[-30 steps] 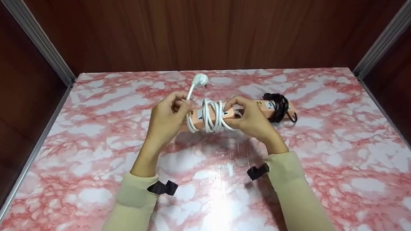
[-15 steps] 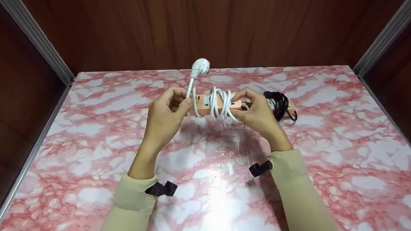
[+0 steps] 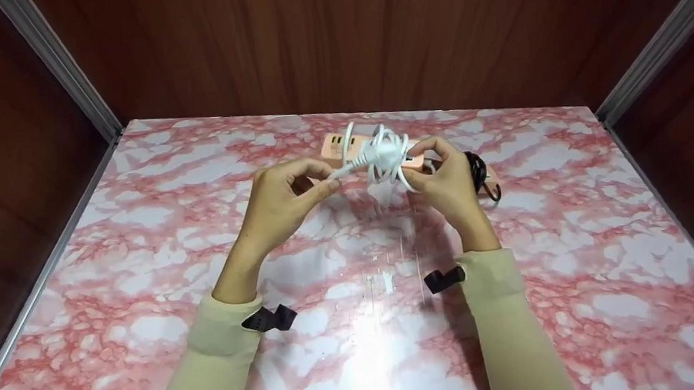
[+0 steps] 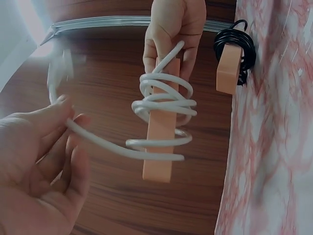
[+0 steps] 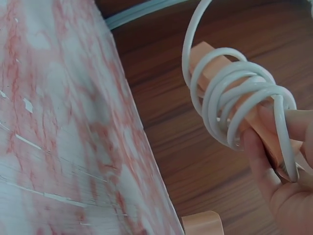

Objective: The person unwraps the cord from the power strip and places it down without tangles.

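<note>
Dark wood-grain panels (image 3: 334, 45) stand behind and at both sides of a desk (image 3: 79, 294) covered in a pink and white marbled pattern, with metal trim (image 3: 59, 63) running up the corners. Over that desk I can see someone working with both arms raised in pale sleeves (image 3: 509, 325), a small black device (image 3: 270, 319) at the left cuff and another at the right.

The right hand (image 3: 446, 180) grips the near end of a peach power strip (image 3: 335, 148), fingers on one side and thumb on the other, keeping it clear of the desk. From that hand the strip reaches across to beyond the left fingertips, with a white cord (image 5: 234, 98) looped loosely around it several times. The left hand (image 3: 284, 200) pinches the cord between thumb and finger just behind its white plug (image 3: 383, 154), which pokes out past the fingertips, apart from the strip.

Beyond the right hand and to its right, a second peach strip (image 4: 228, 68) lies on the desk, wrapped in a coil of black cord (image 3: 477, 171).
</note>
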The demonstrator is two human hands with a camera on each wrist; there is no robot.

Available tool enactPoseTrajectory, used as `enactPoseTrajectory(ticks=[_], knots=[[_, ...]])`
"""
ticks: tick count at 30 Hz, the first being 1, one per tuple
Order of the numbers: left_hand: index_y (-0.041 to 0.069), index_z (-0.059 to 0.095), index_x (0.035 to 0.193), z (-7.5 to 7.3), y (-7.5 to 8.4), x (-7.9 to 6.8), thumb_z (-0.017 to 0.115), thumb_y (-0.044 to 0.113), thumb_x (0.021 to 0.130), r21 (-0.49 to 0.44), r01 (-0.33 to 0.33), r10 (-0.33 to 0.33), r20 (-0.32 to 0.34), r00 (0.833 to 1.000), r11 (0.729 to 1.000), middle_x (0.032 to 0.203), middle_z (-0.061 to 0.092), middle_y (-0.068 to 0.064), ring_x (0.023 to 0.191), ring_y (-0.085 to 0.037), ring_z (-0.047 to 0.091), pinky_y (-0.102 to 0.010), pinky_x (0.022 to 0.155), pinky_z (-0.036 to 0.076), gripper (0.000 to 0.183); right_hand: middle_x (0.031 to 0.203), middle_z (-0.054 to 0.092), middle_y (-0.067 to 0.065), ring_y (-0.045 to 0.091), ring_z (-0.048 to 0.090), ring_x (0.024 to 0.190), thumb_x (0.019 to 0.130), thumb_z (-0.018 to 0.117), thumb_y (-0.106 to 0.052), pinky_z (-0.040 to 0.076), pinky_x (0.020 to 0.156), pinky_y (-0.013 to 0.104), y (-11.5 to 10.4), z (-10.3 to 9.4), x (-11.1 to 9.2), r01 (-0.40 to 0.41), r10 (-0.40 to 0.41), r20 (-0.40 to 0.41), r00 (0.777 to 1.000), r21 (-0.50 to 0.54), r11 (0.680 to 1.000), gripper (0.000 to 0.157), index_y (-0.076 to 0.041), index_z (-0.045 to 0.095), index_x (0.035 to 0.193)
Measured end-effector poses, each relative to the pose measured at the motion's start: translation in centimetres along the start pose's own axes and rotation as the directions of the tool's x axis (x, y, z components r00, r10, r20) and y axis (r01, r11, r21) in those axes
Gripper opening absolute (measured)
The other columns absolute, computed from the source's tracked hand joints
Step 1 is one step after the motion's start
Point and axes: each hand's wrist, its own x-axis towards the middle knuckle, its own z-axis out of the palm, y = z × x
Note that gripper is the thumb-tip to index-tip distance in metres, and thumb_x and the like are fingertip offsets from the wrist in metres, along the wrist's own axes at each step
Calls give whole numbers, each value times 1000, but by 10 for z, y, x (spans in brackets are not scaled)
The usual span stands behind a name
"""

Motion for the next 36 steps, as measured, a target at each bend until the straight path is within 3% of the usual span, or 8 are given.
enactPoseTrajectory(ticks=[7, 12, 18, 22, 26, 31, 36], knots=[[12, 80, 102, 1, -4, -2, 84, 18, 93, -52, 21, -15, 111, 994, 998, 98, 78, 0, 86, -15, 76, -31, 81, 62, 12, 84, 62, 2, 8, 52, 70, 84, 84, 8, 45, 58, 18, 1, -6, 2, 47, -49, -84, 995, -23, 999, 30, 4, 65, 108], [11, 78, 102, 4, -6, -3, 84, 10, 91, -115, 30, -7, 190, 982, 993, 101, 76, -4, 89, -16, 76, -33, 84, 63, 11, 86, 61, 3, 10, 52, 71, 85, 83, 8, 45, 58, 18, -1, -8, 2, 48, -46, -101, 994, 20, 999, 30, 5, 64, 108], [15, 78, 97, 5, -10, -4, 80, 13, 92, -40, -23, 33, 274, 961, 999, 97, 73, 2, 88, -13, 72, -32, 85, 61, 5, 97, 64, 5, 11, 57, 79, 85, 80, 13, 50, 65, 19, -2, -9, 3, 61, -55, -119, 991, 48, 997, 29, 7, 63, 109], [18, 77, 93, 5, -12, -4, 81, 23, 96, 25, -12, 5, 260, 966, 1000, 91, 73, 4, 84, -12, 70, -31, 81, 60, 7, 102, 65, 6, 12, 61, 81, 85, 80, 14, 52, 67, 19, -3, -9, 3, 61, -53, -130, 990, 64, 996, 29, 5, 63, 107], [12, 70, 99, 6, -16, -2, 82, 13, 94, 78, -2, -15, 218, 976, 997, 91, 71, 2, 81, -13, 67, -30, 76, 58, 13, 105, 66, 8, 13, 63, 83, 85, 78, 17, 55, 69, 20, -5, -10, 3, 66, -53, -137, 989, 95, 993, 28, 3, 64, 105], [6, 67, 119, 6, -19, 0, 79, 2, 92, 123, -42, 14, 221, 975, 992, 107, 66, -3, 85, -15, 66, -30, 79, 58, 30, 107, 66, 8, 13, 65, 84, 85, 77, 17, 56, 69, 21, -5, -11, 4, 74, -59, -145, 988, 106, 992, 28, 2, 64, 105], [6, 64, 128, 6, -22, 1, 82, -2, 88, 117, 29, -49, 170, 984, 993, 124, 58, -10, 85, -17, 68, -29, 80, 60, 45, 107, 67, 8, 12, 66, 82, 85, 79, 13, 56, 68, 22, -5, -14, 3, 86, -70, -148, 987, 104, 991, 28, 2, 64, 106]])
